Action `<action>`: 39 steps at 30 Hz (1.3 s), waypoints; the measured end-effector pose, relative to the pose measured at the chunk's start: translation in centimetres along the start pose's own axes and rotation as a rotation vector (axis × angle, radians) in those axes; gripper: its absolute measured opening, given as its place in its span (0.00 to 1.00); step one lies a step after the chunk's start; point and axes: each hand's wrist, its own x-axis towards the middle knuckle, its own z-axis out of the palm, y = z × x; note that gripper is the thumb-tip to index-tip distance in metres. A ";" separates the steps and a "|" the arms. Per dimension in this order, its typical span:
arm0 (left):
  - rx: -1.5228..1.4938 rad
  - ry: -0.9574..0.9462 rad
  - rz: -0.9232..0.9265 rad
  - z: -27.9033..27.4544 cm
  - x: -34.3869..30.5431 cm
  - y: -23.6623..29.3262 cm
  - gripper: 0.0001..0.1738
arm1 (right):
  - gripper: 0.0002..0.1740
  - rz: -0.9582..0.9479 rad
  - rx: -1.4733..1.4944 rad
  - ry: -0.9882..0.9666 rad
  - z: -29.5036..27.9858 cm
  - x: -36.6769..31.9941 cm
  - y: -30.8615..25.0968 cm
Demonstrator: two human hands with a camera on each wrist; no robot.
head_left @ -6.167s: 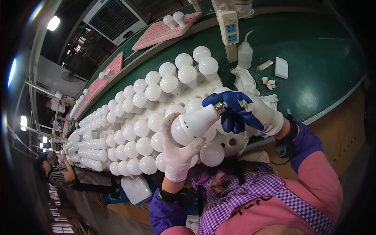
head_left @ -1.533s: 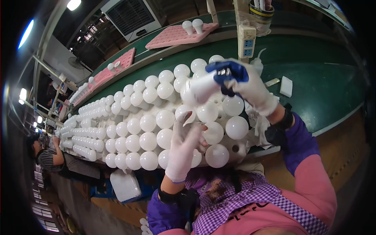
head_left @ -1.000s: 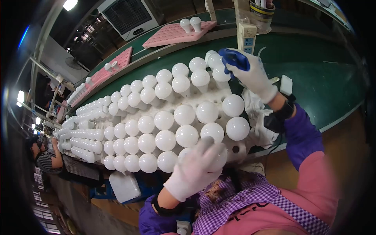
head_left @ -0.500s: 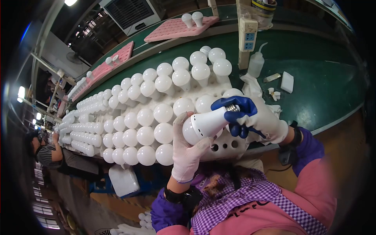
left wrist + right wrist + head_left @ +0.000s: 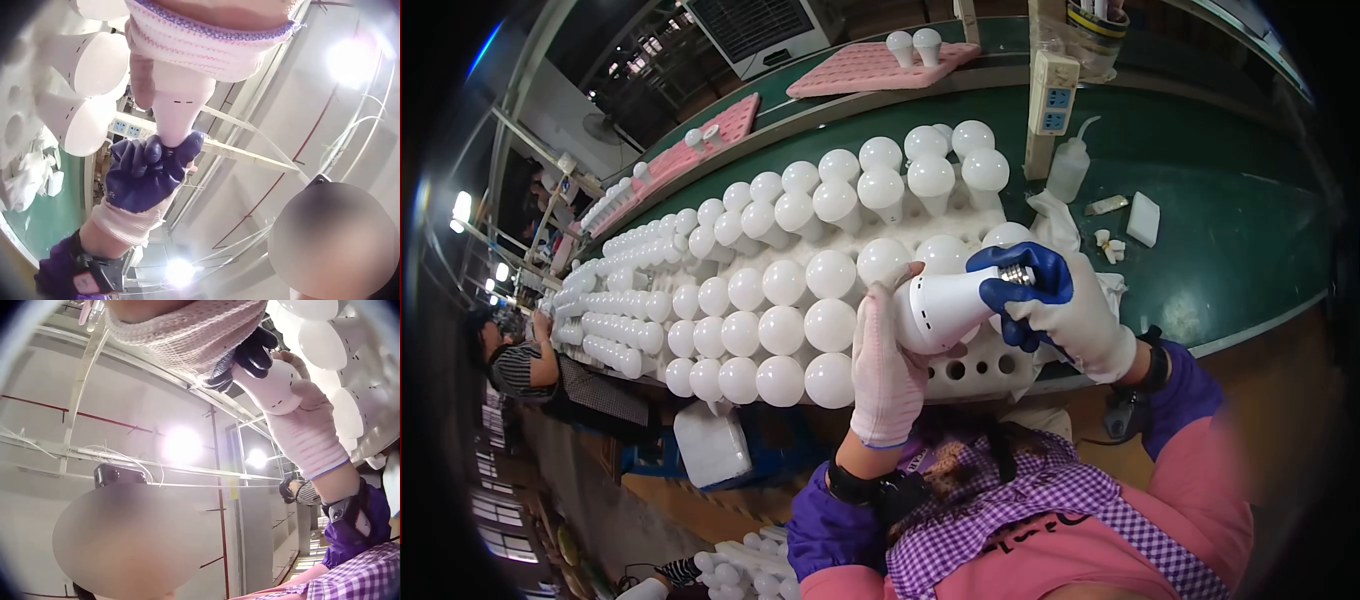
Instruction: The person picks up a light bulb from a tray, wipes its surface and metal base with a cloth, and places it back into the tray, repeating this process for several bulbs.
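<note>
A white light bulb (image 5: pixel 945 308) with small dark slots round its body is held between both hands above the near right end of the bulb rows. The left hand (image 5: pixel 885 365), in a white knit glove, is wrapped round its rounded dome. The right hand (image 5: pixel 1065 305), in a white glove with blue-coated fingers, grips the narrow end by the metal screw cap. In the left wrist view the blue fingers (image 5: pixel 147 165) close round the cap end of the bulb (image 5: pixel 181 103). Below, a white foam tray (image 5: pixel 1025 375) shows several bare holes.
Rows of upright bulbs (image 5: pixel 830 325) fill the trays to the left. A squeeze bottle (image 5: pixel 1068 170), white block (image 5: pixel 1142 220) and cloth (image 5: pixel 1055 215) lie on the green table (image 5: pixel 1220 210). A socket post (image 5: pixel 1050 110) stands behind; another person (image 5: pixel 530 365) is far left.
The right hand took one bulb to the far rows and let it go, while the left hand grasped another in the near rows. Both hands now hold that bulb, shifted slightly right.
</note>
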 end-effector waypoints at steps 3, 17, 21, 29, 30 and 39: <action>0.098 -0.057 -0.007 -0.2 -0.2 0.3 0.32 | 0.16 0.016 0.021 0.008 -0.2 0.4 -0.1; -0.239 -0.248 -0.211 -2.5 -0.6 0.3 0.40 | 0.29 -0.286 -0.132 -0.216 -2.0 1.1 0.5; -0.295 -0.189 -0.357 -2.3 -0.9 -0.2 0.37 | 0.33 -0.341 -0.145 -0.285 -2.7 1.3 0.1; -0.036 -0.274 -0.161 -1.3 -1.1 -0.9 0.48 | 0.30 -0.317 -0.138 -0.248 -3.4 1.6 0.6; 0.032 -0.278 -0.087 -0.8 -1.2 -0.9 0.50 | 0.30 -0.317 -0.138 -0.247 -3.4 1.5 0.5; 0.468 -0.240 0.403 -0.4 -0.9 -3.4 0.51 | 0.26 -0.151 -0.016 -0.167 -3.1 0.7 0.0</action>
